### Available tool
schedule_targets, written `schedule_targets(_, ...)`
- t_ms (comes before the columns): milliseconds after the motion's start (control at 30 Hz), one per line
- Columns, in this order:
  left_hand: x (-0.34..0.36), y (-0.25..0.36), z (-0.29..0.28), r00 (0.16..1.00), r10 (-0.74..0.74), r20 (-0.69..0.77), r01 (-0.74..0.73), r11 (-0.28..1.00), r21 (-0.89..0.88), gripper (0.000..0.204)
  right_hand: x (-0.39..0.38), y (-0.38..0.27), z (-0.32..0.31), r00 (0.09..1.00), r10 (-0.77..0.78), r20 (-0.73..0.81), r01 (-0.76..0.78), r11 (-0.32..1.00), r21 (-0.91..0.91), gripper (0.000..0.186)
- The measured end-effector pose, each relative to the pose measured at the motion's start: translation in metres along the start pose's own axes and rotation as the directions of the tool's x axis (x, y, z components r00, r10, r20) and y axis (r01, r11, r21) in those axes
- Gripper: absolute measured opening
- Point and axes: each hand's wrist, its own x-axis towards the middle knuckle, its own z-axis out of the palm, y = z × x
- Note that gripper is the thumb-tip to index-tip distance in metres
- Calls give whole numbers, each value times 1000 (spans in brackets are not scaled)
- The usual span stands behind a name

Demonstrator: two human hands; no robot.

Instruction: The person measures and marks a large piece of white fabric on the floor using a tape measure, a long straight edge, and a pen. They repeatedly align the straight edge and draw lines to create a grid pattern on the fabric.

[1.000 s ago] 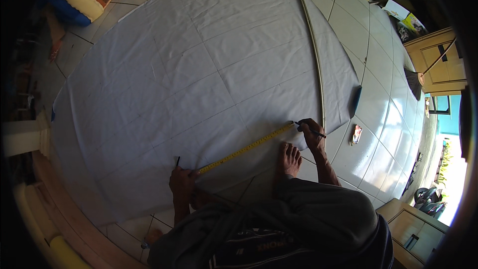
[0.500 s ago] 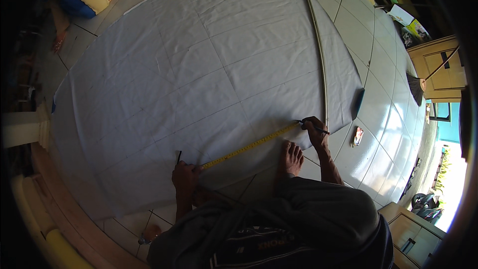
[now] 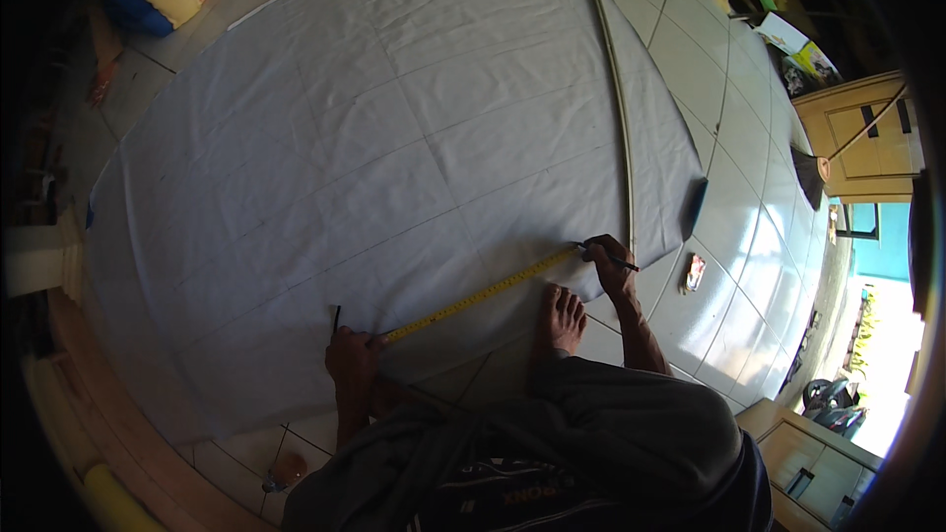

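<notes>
A large sheet of pale grey-white cloth (image 3: pixel 325 167), marked with thin ruled lines, is spread over the tiled floor. Along its near side runs a yellow tape measure (image 3: pixel 478 298), stretched between my hands. My left hand (image 3: pixel 352 355) is closed on the tape's left end, and a thin dark stick-like thing (image 3: pixel 336 318) juts up beside its fingers. At the tape's other end, my right hand (image 3: pixel 611 266) grips a dark pen (image 3: pixel 625 264), its tip close to the tape. My bare foot (image 3: pixel 562 320) rests at the cloth's near edge, just left of my right forearm.
A long thin strip (image 3: pixel 616 89) lies down the cloth's right side. By the right edge are a dark blue object (image 3: pixel 696 207) and a small red-and-white packet (image 3: pixel 694 273). A broom (image 3: pixel 813 175) and a wooden cabinet (image 3: pixel 857 128) stand farther right.
The whole view has shifted slightly, so everything sits a little farther left. Both hands keep their places at the tape's ends, and the pen stays in my right hand.
</notes>
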Motion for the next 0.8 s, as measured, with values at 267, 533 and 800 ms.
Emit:
schedule_targets(267,0,-2,3,998,44,-39,-45,999,-9,42,1,-1,-3,998,-54,20,56,997,-60,25)
schedule_targets(533,4,-17,7,993,122,-8,-122,991,-50,41,0,-17,-6,972,-188,-142,157,967,-200,21)
schedule_targets(800,61,-49,-49,986,117,-119,-145,956,-255,38,27,-47,13,946,-243,-215,210,964,-164,25)
